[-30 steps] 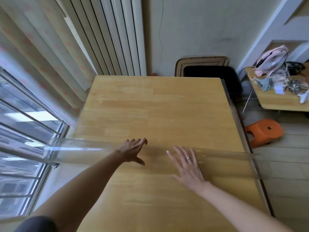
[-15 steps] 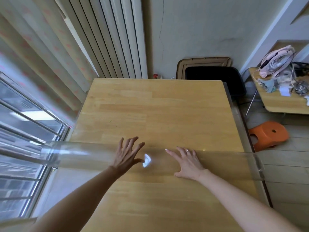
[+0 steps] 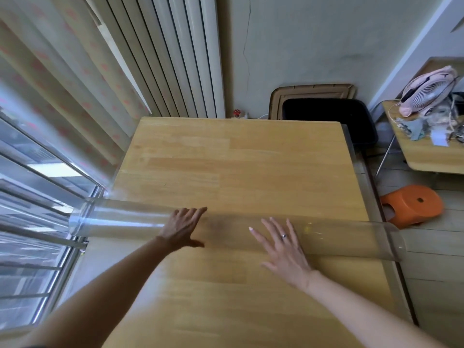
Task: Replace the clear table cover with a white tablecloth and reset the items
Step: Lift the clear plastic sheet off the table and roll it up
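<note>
Clear table cover (image 3: 120,218) rolled into a long tube, laid crosswise on the wooden table (image 3: 226,297). Overhung both side edges: left end out toward the window (image 3: 37,187), right end past the edge, near the orange stool (image 3: 411,204). Pressed on by both hands, neither clamped: left hand (image 3: 182,228) flat on the tube, fingers straight; right hand (image 3: 283,244) flat against its near side, fingers spread. Beyond the tube: rest of cover flat to the far edge, draped over the right edge. Near side: bare wood. Black chair (image 3: 326,114) at far edge; side table (image 3: 426,159) well apart, right.
</note>
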